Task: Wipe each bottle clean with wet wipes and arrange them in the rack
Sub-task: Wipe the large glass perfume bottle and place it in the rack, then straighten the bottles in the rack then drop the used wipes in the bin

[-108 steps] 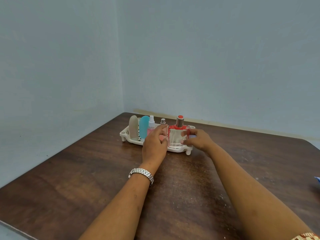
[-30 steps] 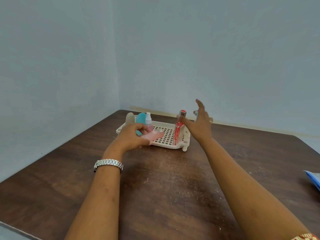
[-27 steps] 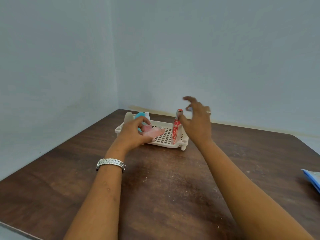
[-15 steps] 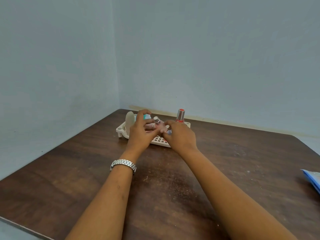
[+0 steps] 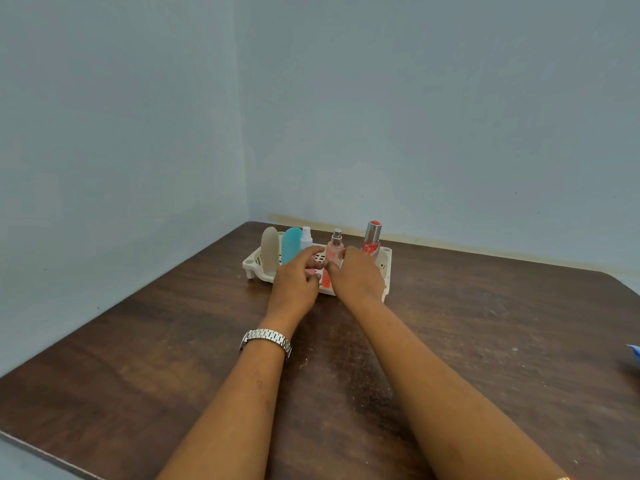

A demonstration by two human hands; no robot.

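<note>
1. Rack [image 5: 250, 263] at far corner of table [image 5: 138, 358].
2. Pink bottle [image 5: 335, 251] stands upright in it, neck up, between white bottle [image 5: 306, 237] and red bottle [image 5: 371, 237].
3. Right hand [image 5: 358, 277] comes from the right; fingers curl round its lower body.
4. Left hand [image 5: 294, 284] curled, forefinger reaching the bottle's left side; grip or mere touch, cannot tell.
5. Judgement: bottle being seated; release should go straight up its axis, or it tips onto a neighbour.
</note>
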